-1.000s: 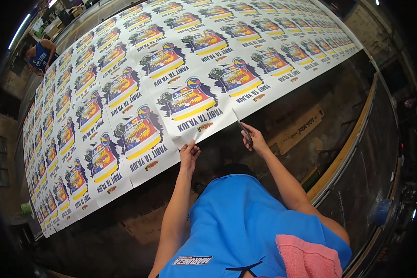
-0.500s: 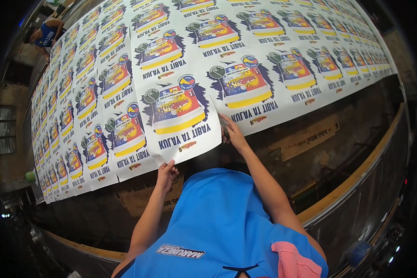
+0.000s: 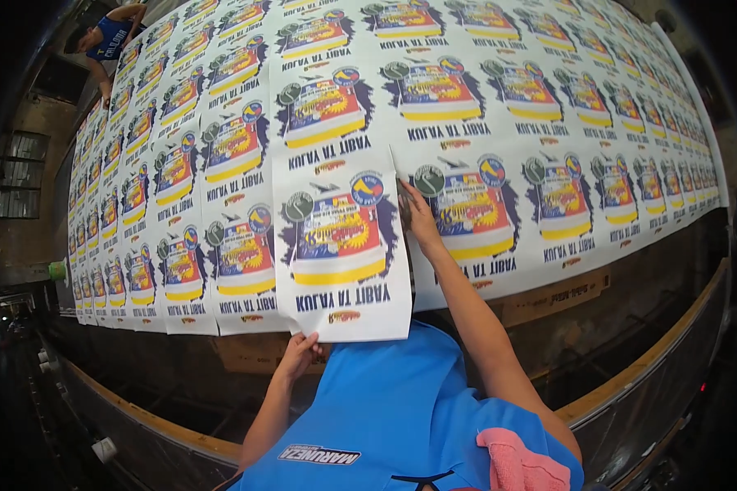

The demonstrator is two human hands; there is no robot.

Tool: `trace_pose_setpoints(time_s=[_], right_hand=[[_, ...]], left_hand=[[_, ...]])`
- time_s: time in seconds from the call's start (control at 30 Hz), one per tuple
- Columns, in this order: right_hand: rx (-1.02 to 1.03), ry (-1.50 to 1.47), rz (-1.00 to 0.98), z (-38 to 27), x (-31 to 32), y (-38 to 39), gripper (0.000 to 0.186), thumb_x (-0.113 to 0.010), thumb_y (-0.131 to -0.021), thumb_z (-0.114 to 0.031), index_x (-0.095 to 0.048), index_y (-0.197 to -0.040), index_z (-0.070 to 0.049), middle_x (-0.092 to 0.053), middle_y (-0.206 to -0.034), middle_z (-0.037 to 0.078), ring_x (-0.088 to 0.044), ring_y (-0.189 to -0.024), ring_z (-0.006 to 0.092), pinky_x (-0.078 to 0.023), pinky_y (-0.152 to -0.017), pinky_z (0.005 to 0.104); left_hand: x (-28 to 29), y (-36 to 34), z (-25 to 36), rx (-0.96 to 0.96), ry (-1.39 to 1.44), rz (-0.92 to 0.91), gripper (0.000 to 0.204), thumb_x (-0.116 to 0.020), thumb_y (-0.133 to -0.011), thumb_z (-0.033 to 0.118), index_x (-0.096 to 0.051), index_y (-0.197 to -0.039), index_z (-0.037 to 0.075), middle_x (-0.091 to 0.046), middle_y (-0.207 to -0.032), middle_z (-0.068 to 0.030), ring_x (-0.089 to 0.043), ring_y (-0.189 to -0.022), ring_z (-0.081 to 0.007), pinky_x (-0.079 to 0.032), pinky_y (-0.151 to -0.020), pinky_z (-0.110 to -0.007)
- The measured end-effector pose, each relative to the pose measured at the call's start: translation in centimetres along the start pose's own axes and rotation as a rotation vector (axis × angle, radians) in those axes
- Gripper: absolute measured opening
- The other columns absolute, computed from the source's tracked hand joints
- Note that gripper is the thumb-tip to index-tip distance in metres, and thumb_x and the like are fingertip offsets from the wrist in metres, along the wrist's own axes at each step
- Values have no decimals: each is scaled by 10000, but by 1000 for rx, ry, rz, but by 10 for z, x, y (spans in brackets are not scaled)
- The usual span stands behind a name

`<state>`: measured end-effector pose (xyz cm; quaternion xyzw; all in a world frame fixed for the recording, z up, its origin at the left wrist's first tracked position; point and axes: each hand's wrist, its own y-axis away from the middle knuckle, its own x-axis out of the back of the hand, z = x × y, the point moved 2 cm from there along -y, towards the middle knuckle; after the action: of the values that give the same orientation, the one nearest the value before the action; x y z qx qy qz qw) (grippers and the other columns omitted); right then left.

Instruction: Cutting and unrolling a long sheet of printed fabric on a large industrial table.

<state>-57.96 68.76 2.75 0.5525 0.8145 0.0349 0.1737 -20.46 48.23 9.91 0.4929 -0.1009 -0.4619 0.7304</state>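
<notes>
A large white printed sheet covered with rows of repeated colourful designs spreads before me. One strip hangs at the near edge, parted from the sheet on its right by a slit. Its lower edge is pinched between the thumb and fingers of my left hand. My right hand is closed at the slit, beside the strip's right edge. A dark object shows partly at its fingers; the paper and hand hide too much to tell its kind. The slit runs a little beyond my right fingertips.
Across the far left corner, another person in a blue top reaches onto the sheet. Below the near edge lie brown cardboard pieces and a wooden rail. A pink cloth hangs on my blue shirt.
The slit reaches farther up the sheet, past the strip's nearest design, and my right hand has moved farther along it. My left hand still pinches the lower edge. The view has shifted.
</notes>
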Motion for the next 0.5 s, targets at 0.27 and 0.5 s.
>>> trace_pose_setpoints(time_s=[0.27,0.5], right_hand=[[-194,-112,-92,-9,-29,-162,454,-539,-1024,-318,-472,-1449,-173,-654,-1007,-33,-577,-695,42,-423,-485,224],[152,365,16,-9,16,-367,372,-412,-1059,-251,-526,-1407,-191,-644,-1137,-7,-622,-817,75,-513,-576,228]], left_hand=[[37,-1,-5,57,113,-5,164,-691,-929,193,-621,-937,44,-595,-740,-4,-576,-708,-121,-484,-723,-282],[19,-9,13,186,320,-35,151,-675,-929,130,-648,-1032,23,-647,-826,-30,-596,-731,-125,-497,-747,-291]])
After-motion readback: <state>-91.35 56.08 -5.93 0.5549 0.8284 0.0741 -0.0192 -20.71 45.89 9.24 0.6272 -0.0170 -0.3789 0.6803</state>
